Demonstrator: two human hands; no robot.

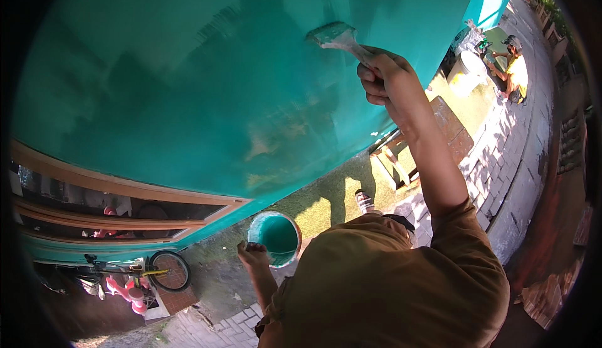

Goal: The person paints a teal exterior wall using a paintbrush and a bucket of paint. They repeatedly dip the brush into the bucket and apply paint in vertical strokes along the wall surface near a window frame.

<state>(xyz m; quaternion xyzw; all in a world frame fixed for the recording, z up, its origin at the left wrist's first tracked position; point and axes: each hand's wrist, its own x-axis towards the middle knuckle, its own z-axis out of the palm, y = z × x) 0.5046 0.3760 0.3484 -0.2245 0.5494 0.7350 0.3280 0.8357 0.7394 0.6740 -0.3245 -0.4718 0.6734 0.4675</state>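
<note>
My right hand (385, 78) is closed round the handle of a wide, flat paintbrush (338, 36) with a pale, paint-smeared handle. Its bristles touch the green wall (188, 97), where darker wet-looking patches and lighter, thinly covered streaks show. Lower down, my left hand (254, 257) hangs with curled fingers beside a bucket (276, 234) of green paint and overlaps its left rim. Whether anything sits inside those curled fingers is hidden.
Brown window frames (125, 182) lie low on the wall at left. Below them stand a bicycle (169, 271) and a pink ride-on toy (128, 293). A wooden stool (448, 128) stands by the wall at right. Farther off, a person in yellow (517, 72) crouches near a white bucket (467, 72).
</note>
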